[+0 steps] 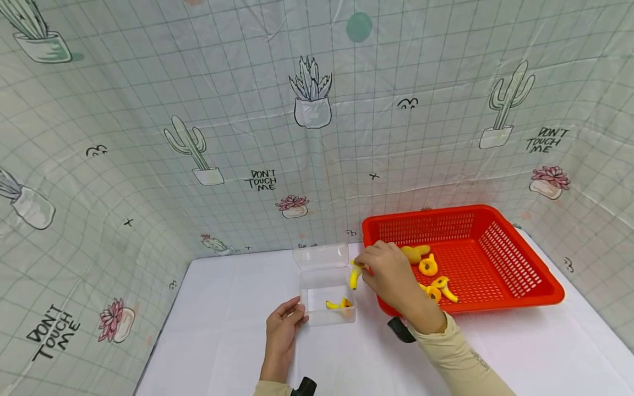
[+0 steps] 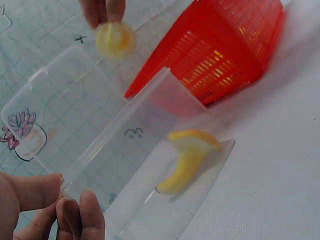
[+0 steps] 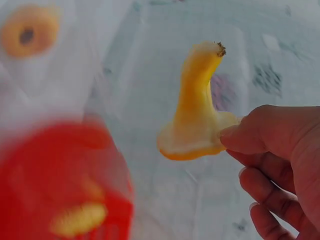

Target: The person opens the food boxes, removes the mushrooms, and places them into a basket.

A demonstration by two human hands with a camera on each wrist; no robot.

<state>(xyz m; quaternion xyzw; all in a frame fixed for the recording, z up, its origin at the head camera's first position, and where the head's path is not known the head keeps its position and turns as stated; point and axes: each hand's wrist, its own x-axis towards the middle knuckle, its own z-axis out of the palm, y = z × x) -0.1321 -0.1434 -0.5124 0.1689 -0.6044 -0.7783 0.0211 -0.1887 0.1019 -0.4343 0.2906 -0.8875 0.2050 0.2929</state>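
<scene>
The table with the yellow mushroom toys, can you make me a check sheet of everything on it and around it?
Surface: white table, flat, covered.
Job's things: clear plastic box with lid open, one yellow mushroom piece inside; another yellow mushroom held beside the box; more yellow pieces in the red basket.
Clutter: nothing seen.
Grippers: left hand holds the box's near corner with its fingers; right hand pinches the mushroom by its cap.
Cables: nothing seen; dark wrist gear shows at each sleeve.
Surroundings: cactus-print sheet reading DON'T TOUCH ME.
</scene>
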